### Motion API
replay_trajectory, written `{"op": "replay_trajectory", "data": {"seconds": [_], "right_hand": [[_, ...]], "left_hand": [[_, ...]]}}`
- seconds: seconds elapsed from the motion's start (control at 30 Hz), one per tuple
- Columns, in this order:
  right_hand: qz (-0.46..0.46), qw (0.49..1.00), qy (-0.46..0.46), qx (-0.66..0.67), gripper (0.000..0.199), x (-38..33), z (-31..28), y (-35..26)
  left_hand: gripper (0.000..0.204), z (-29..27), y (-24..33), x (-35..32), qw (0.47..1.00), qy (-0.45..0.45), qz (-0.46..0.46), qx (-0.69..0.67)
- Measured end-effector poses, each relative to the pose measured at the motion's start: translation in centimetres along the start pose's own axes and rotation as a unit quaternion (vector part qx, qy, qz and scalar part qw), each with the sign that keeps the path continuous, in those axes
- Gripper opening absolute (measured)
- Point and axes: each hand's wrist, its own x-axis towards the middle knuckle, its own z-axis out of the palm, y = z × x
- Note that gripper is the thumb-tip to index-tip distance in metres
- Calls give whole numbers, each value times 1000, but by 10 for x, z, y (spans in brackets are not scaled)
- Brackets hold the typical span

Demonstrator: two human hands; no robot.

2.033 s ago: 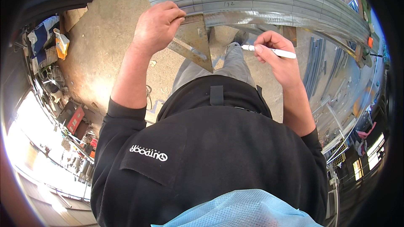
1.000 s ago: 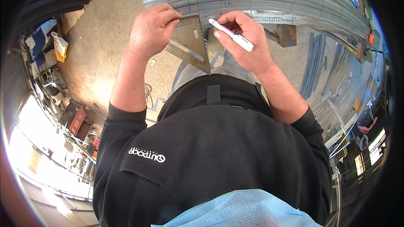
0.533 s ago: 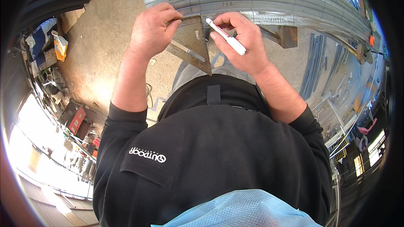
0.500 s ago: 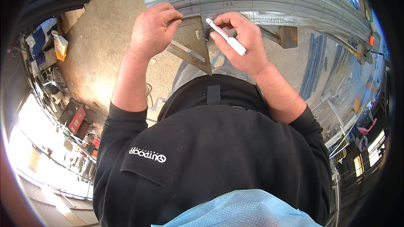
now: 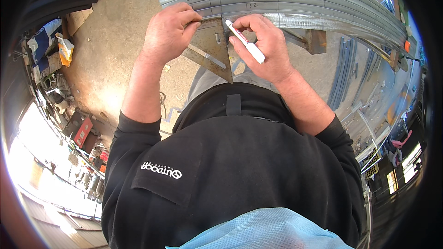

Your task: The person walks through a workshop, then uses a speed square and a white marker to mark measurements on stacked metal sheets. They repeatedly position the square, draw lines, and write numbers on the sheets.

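Several long grey metal bars [image 5: 318,1] lie side by side in front of me, with cross lines and handwritten marks on them. My left hand [image 5: 173,30] pinches the upper left edge of a worn triangular metal square [image 5: 207,41]. One edge of the square lies along the nearest bar, and its point hangs toward my waist. Between the thumb and fingers of my right hand [image 5: 267,41] is a white marker pen [image 5: 247,44]. The pen slants, its upper end beside the square's right edge near the bar. Whether its tip touches metal I cannot tell.
A brown metal support [image 5: 315,41] shows under the bars at the right. Dark metal lengths [image 5: 342,71] lie on the concrete floor [image 5: 110,46] further right. On the left are bags, including an orange and white one [image 5: 65,50], a red box [image 5: 83,132] and clutter.
The marker in my right hand has tilted slightly, its lower end shifting a little to the left. My left hand and the square stay almost where they were.
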Motion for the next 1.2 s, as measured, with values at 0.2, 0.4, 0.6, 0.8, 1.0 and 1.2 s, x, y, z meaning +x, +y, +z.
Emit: {"op": "replay_trajectory", "data": {"seconds": [0.2,0.4,0.6,0.8,1.0,1.2], "right_hand": [[-4,1000,-4,-12,25,0,-1,-1],[-7,1000,-2,-14,25,-1,-1,-1],[-15,1000,1,-16,25,0,0,-1],[-21,999,-5,-33,27,0,1,-1],[-60,996,-7,-63,25,-1,5,0],[-58,996,-10,-69,25,0,5,-3]], "left_hand": [[11,-2,2,0,1000,-7,-3,26],[12,-3,3,-1,999,-13,-12,50],[13,-3,2,-1,998,-22,-17,57],[12,-3,3,0,998,-19,-12,57],[12,-3,3,-1,998,-17,-16,55],[12,-3,4,-1,998,-16,-18,59]]}}
